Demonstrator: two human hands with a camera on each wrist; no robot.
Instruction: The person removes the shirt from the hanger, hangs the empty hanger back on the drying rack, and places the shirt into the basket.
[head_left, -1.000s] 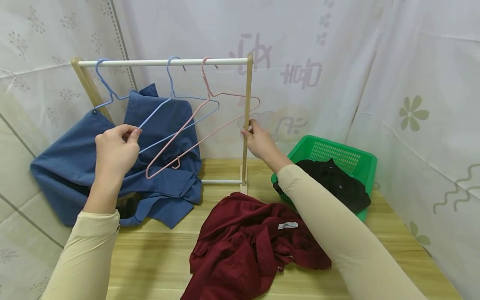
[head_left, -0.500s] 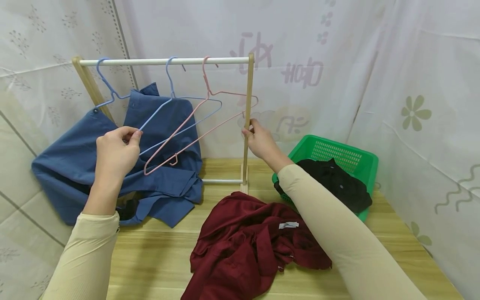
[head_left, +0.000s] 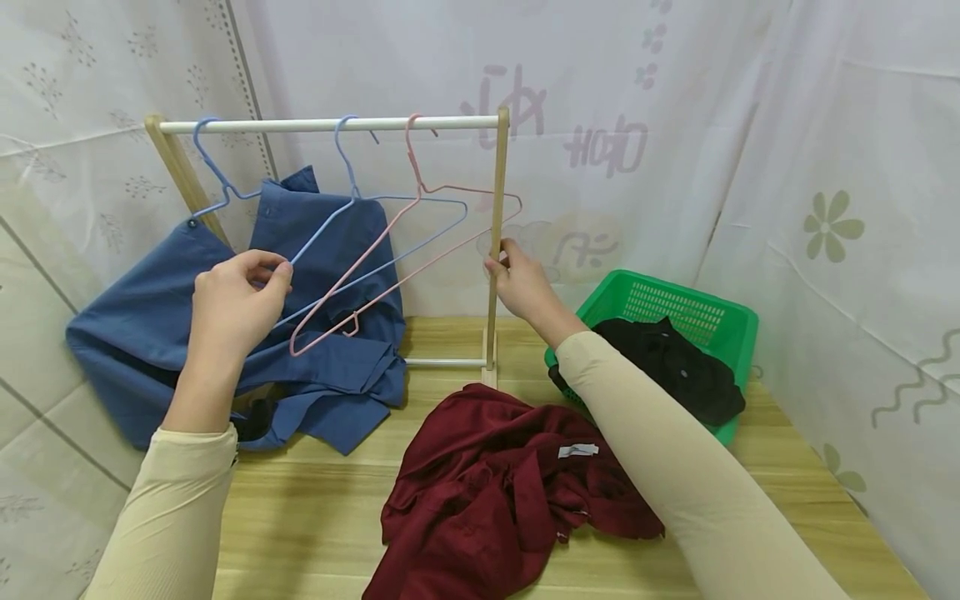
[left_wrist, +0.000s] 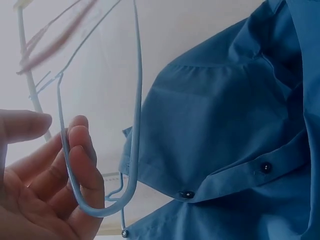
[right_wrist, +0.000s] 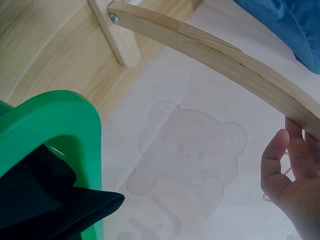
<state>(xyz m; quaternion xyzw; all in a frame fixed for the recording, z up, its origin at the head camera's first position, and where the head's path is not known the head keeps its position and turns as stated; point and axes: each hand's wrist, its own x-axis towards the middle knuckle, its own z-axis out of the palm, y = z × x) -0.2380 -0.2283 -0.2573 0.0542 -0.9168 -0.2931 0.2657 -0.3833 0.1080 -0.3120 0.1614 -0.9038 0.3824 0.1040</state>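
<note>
My left hand (head_left: 240, 292) is beside the bare blue hanger (head_left: 351, 175) that hangs mid-rail. In the left wrist view, my fingers lie loosely curled behind the wire of this hanger (left_wrist: 134, 165), and the thumb stands apart from it. My right hand (head_left: 525, 283) grips the right wooden post (head_left: 497, 192) of the clothes rack, fingers and thumb around its edge. A pink hanger (head_left: 414, 167) hangs to the right of the blue one. At the rack's left end, a blue shirt (head_left: 322, 250) hangs from another blue hanger (head_left: 213, 171).
A crumpled dark red garment (head_left: 480, 492) lies on the wooden table (head_left: 307, 517) in front of the rack. At the right stands a green basket (head_left: 738, 333) with a black garment (head_left: 675, 371) in it. Patterned white curtains (head_left: 847, 125) enclose the space.
The middle blue hanger has swung to the right, and my left thumb and fingers have loosened from its wire. The right hand stays on the post.
</note>
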